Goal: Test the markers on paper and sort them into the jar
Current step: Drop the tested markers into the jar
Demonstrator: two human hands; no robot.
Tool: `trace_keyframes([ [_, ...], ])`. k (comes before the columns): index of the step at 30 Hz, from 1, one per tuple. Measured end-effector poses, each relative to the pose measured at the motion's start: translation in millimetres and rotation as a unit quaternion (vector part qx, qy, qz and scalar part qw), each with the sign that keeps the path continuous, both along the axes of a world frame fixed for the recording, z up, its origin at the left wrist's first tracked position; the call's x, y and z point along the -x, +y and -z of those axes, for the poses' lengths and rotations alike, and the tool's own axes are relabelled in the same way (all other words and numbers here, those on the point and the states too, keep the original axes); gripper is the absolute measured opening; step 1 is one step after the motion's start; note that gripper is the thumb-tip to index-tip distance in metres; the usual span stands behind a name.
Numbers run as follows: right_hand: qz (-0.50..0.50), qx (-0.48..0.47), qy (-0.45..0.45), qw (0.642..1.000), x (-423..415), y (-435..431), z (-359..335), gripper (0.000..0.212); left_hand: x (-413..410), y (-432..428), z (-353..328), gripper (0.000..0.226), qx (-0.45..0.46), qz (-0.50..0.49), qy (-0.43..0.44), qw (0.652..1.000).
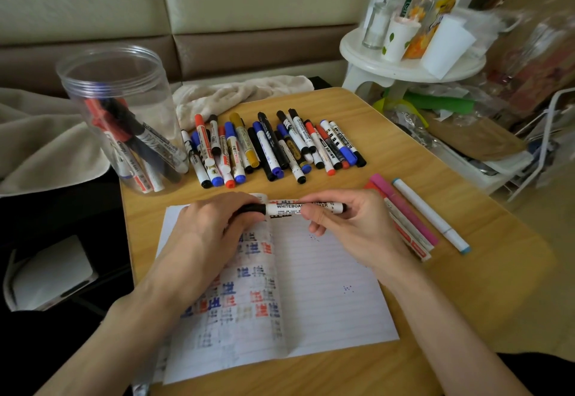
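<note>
A: So, where is the marker (pixel 298 208) at this moment?
B: It lies level between both hands, just above the top edge of the paper (pixel 326 286). The left hand (pixel 214 224) has its grip closed round the black cap, and the right hand (pixel 348 227) pinches the white barrel (the label begins with "WHITEBOARD").
A: And the jar (pixel 124 109)?
B: It stands at the far left of the tabletop (pixel 466 302), with several pens leaning inside. A row of loose markers (pixel 273 146) lies beside it. A pink pen (pixel 404 209) and a white pen (pixel 429 213) lie right of the paper.
A: Is the paper marked?
B: Yes, its left half has red, blue and black marks.
</note>
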State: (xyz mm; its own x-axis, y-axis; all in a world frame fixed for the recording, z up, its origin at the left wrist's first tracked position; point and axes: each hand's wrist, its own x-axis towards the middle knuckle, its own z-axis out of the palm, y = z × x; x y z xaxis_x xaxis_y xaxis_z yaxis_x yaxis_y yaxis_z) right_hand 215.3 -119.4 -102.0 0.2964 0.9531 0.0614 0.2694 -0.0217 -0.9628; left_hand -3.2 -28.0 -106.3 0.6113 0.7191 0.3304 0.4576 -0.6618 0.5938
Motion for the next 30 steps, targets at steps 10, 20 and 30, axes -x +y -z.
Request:
trace_keyframes([
  [10,0.038,-0.024,0.03,0.999,7.7,2.7,9.0,0.015,-5.7,0.5,4.6,0.021,-0.014,-0.022,-0.033,0.999],
  [20,0.063,-0.027,0.064,0.996,14.8,2.6,16.4,0.015,-2.7,5.5,3.7,0.021,-0.019,-0.004,-0.012,1.0],
  [30,0.031,-0.026,0.038,0.998,14.8,5.4,13.1,0.054,-4.1,13.1,-30.2,0.025,0.118,0.016,-0.139,0.983],
])
